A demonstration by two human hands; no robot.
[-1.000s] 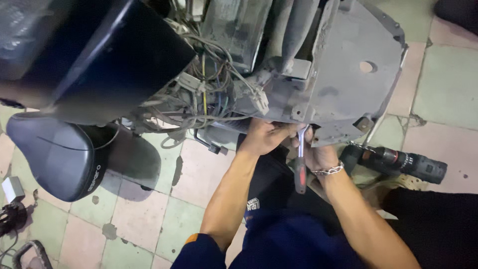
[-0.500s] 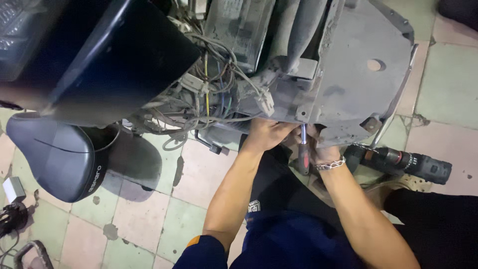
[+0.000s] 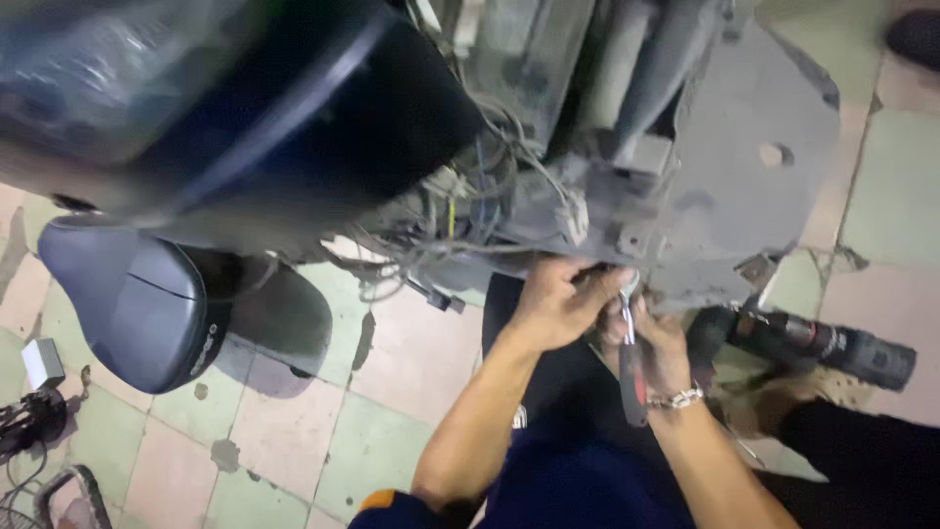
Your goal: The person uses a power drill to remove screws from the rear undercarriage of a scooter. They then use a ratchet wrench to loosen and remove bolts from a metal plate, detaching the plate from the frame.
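My left hand (image 3: 560,302) is closed against the lower edge of a grey plastic scooter panel (image 3: 744,167), its fingertips at the head of a ratchet wrench (image 3: 630,353). My right hand (image 3: 654,345) grips the wrench's dark handle with red trim, which points down toward me; a metal bracelet circles that wrist. The wrench head sits at a fastener on the panel's underside, hidden by my fingers. A bundle of loose wires (image 3: 460,216) hangs from the frame just left of my left hand.
A black cordless drill (image 3: 813,343) lies on the tiled floor (image 3: 294,431) to the right. A detached dark blue seat (image 3: 137,304) rests on the floor at left. A dark body panel (image 3: 245,108) looms overhead. Small boxes and cables sit at the far left.
The view has shifted closer. The wrench handle has swung a little, and both hands stay on the fastener under the grey panel.
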